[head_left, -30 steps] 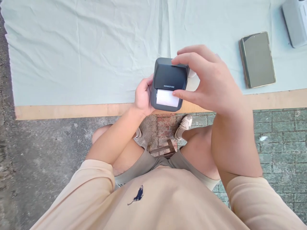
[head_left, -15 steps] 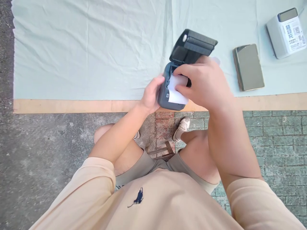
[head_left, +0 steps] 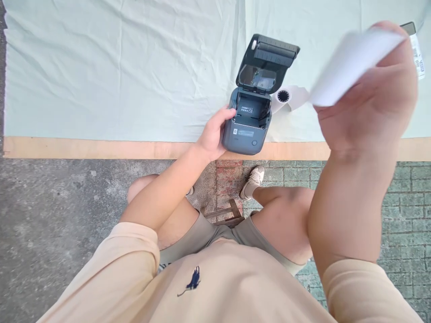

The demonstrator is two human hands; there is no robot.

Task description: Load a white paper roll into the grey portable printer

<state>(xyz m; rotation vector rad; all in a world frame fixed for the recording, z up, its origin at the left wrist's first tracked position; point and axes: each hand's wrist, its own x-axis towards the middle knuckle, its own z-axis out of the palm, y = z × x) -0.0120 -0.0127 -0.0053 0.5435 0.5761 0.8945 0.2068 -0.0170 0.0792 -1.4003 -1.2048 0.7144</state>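
Note:
My left hand (head_left: 215, 134) grips the left side of a dark blue-grey portable label printer (head_left: 247, 137). The printer's black lid (head_left: 266, 58) stands raised, and nothing lies in the open paper bay below it. Up at the right, my right hand (head_left: 373, 94) holds a blurred white sheet of paper (head_left: 353, 63), its fingers partly hidden behind it. Just right of the printer, a white paper roll (head_left: 281, 101) with a black toothed core rests on the cloth. Its loose tail reaches toward the held paper; I cannot tell whether the two are joined.
A pale cloth (head_left: 84, 76) covers the table, whose wooden front edge (head_left: 84, 148) shows. Behind my right hand, a white box-like device (head_left: 417, 56) is mostly hidden. A wooden stool (head_left: 232, 213) shows between my legs.
My right hand has moved up and right, away from the printer, with the white paper. The printer's bay is now exposed and the paper roll beside it shows. My left hand keeps its hold.

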